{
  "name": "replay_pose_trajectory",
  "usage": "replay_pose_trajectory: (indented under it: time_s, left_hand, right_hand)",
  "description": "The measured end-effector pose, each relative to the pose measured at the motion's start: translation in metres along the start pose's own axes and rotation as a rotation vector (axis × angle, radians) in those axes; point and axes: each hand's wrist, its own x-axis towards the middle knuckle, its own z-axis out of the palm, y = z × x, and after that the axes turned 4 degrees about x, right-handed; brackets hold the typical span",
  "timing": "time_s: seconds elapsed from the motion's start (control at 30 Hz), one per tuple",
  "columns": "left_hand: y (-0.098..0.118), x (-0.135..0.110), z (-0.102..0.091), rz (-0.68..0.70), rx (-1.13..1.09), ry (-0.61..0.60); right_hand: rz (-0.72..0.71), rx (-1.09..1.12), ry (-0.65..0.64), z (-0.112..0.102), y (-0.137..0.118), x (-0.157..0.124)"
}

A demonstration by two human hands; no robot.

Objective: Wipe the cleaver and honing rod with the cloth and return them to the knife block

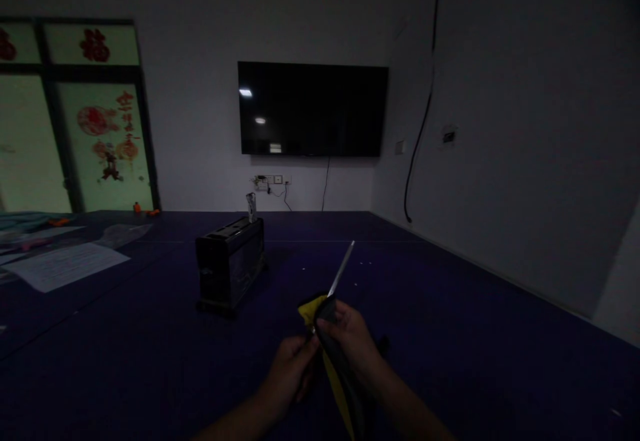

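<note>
A dark grey and yellow cloth [339,388] hangs between my hands, low in the middle of the head view. My right hand [353,338] is closed on its upper part, with the thumb on the grey side. My left hand [295,364] is closed too, its thumb and finger pinching at the cloth's edge beside a small shiny spot. Past the cloth sticks out a thin silver rod [341,269], slanting up to the right; its lower end is hidden behind the cloth and fingers. Poor light blurs the details here.
A black box-shaped appliance [230,261] stands left of my hands on the dark blue surface [165,361], with a crumpled silvery object [251,206] on its top. Papers [67,264] and clear plastic [123,234] lie far left. Small white bits [365,263] are scattered beyond the rod.
</note>
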Motion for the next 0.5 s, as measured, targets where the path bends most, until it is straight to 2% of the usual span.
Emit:
replay_pose_trajectory:
  time_s: [0.2, 0.33, 0.5]
  left_hand:
    - [0.0008, -0.0020, 0.0018, 0.050, 0.038, 0.140]
    - [0.0004, -0.0024, 0.0007, 0.092, 0.049, 0.162]
    - [0.0018, -0.0017, 0.0012, 0.081, 0.060, 0.184]
  right_hand:
    - [-0.028, -0.121, 0.048, 0.0041, -0.0066, -0.0025]
    - [-0.059, -0.162, 0.051, 0.0058, -0.0068, -0.0040]
    - [-0.050, -0.207, 0.078, 0.0047, -0.0050, -0.0038]
